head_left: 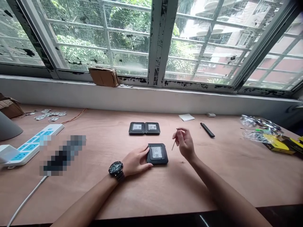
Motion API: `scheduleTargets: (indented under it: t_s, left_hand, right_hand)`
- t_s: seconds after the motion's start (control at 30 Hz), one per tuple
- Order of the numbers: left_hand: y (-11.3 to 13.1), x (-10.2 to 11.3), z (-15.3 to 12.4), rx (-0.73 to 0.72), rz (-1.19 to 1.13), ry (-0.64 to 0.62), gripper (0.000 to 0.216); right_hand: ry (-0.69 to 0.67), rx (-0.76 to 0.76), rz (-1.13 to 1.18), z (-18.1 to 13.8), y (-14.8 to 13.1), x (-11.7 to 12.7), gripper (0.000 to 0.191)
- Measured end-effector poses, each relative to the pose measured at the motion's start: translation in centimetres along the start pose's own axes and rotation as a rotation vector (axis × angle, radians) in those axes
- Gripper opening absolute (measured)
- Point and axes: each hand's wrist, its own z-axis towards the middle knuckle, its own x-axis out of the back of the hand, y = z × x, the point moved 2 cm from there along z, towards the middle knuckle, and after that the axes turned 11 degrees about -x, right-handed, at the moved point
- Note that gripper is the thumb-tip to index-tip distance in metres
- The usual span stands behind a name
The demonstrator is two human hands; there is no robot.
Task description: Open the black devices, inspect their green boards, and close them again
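Note:
My left hand (134,161), with a black watch (115,168) on its wrist, grips the left side of a flat black square case (157,154) lying on the table. A white printed label sits in the middle of the case. To the right and a little above it, my right hand (186,145) pinches a thin, short rod (173,145) that points down towards the table, apart from the case. The rod's exact kind is too small to tell. Behind the case, two similar black cases, a left one (136,127) and a right one (152,127), lie side by side.
A black strip-shaped piece (207,130) and white paper (186,117) lie back right. Plastic bags of metal parts (258,134) and a yellow-black box (279,145) stand far right. At left are a power strip (35,142), a white cable (28,198) and small packets (50,115).

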Motion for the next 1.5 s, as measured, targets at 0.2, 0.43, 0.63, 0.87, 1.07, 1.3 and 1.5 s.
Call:
scheduleTargets:
  t_s: [0.2,0.43,0.63,0.87,1.07,1.3,1.5]
  left_hand:
    - [-0.7,0.9,-0.5,-0.011,-0.064,0.017,0.073]
    - [-3.0,1.6,-0.6,0.095,-0.071,0.09,0.057]
    - [-3.3,1.5,-0.8,0.125,-0.074,0.093,0.049]
    - [-3.3,1.5,-0.9,0.136,-0.078,0.066,0.047]
    - [-3.5,1.5,-1.1,0.136,-0.09,0.068,0.045]
    - [-3.6,1.4,-1.1,0.136,-0.093,0.08,0.043]
    - [-3.8,1.8,-1.1,0.155,-0.113,0.087,0.041]
  right_hand:
    - [-0.002,0.065,0.005,-0.2,3.2,-3.5,0.019]
    - [-0.05,0.093,-0.041,-0.5,4.1,-3.4,0.016]
    - [-0.025,0.105,-0.056,-0.6,3.6,-3.4,0.014]
    - [-0.038,0.084,-0.067,-0.7,3.2,-3.6,0.014]
    - [-0.045,0.068,-0.076,-0.6,2.7,-3.2,0.013]
    - [-0.061,0.053,-0.064,-0.7,3.0,-3.2,0.017]
    - [-0.174,-0.138,0.043,-0.4,1.6,-3.3,0.027]
